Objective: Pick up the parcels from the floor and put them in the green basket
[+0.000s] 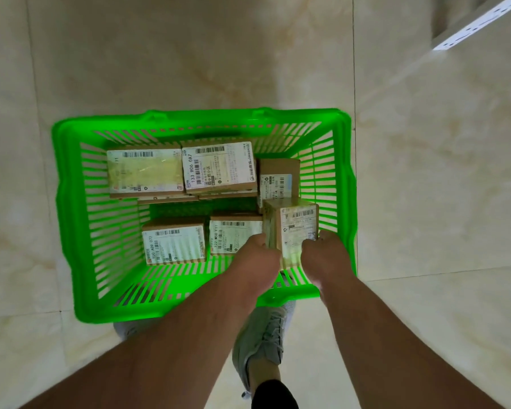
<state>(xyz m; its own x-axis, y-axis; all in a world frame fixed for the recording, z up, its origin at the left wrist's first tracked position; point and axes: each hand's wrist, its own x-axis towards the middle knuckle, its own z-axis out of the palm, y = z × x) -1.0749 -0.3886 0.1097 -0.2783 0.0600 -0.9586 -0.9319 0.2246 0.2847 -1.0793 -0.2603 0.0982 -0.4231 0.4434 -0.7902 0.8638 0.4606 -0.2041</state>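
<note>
A bright green slatted basket (68,184) stands on the tiled floor in front of me. Several brown cardboard parcels with white shipping labels lie inside it: two at the back (144,172) (219,168), one at the back right (278,178), two at the front (174,242) (233,234). One more parcel (295,228) is held tilted over the basket's front right corner. My left hand (255,261) grips its left side and my right hand (325,258) grips its right side. My fingers are mostly hidden behind the parcel.
Glossy beige marble tiles surround the basket. My grey sneaker (263,338) stands just behind the basket's near rim, and another shoe (124,330) peeks out at the left. A white perforated metal rail (478,22) crosses the top right corner.
</note>
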